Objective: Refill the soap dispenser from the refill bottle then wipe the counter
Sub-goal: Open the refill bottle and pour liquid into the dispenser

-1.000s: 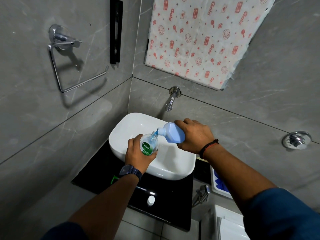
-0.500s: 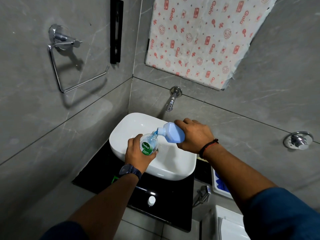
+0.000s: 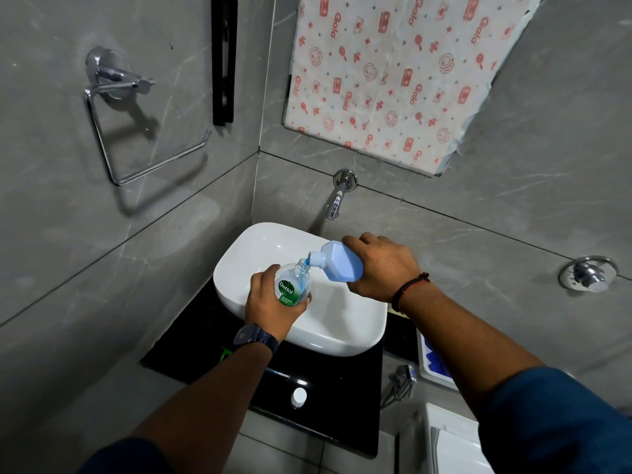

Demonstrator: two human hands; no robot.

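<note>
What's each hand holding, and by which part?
Left hand grips the soap dispenser round its body; right hand grips the refill bottle by its bottom end.

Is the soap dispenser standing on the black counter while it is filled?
No, the left hand holds the soap dispenser over the white sink, and the refill bottle pours into it.

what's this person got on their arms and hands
Both hands are bare, with no gloves. The left hand has a dark blue wristwatch at its wrist, and the right hand has a thin black and red thread bracelet. The left sleeve and right sleeve are dark blue, leaving the forearms uncovered.
</note>
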